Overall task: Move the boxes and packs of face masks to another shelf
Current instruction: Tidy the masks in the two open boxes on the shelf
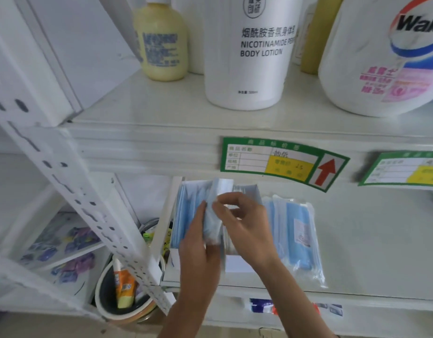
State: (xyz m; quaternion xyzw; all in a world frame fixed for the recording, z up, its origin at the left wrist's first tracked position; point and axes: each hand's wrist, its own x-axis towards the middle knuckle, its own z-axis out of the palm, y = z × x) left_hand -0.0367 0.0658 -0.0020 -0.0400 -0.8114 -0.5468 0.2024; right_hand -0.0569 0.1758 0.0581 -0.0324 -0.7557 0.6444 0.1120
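Gripping a bundle of blue face masks (211,215) from both sides, the two hands meet at the centre of the frame, over the lower shelf (369,240). The left hand (198,242) comes up from below with its fingers closed around the left face and underside of the bundle, while the right hand (244,223) curls over the top, fingers pinched together on the bundle's upper edge; that two-sided hold probably keeps the loose stack from fanning apart as it is lifted. The bundle stands on edge above an open white mask box (186,211), which sits at the left end of the shelf against the perforated upright (71,181) and appears to hold more blue masks. Just right of the hands lies a clear pack of masks (296,230), flat on the shelf and untouched, touching or nearly touching the box; I cannot tell which. In the upper part of the frame the higher shelf carries a white body lotion bottle (249,52), a yellow bottle (161,42) and a large white jug (381,57), with a green price label (279,162) on its front edge. Judging by this, the move has barely begun.
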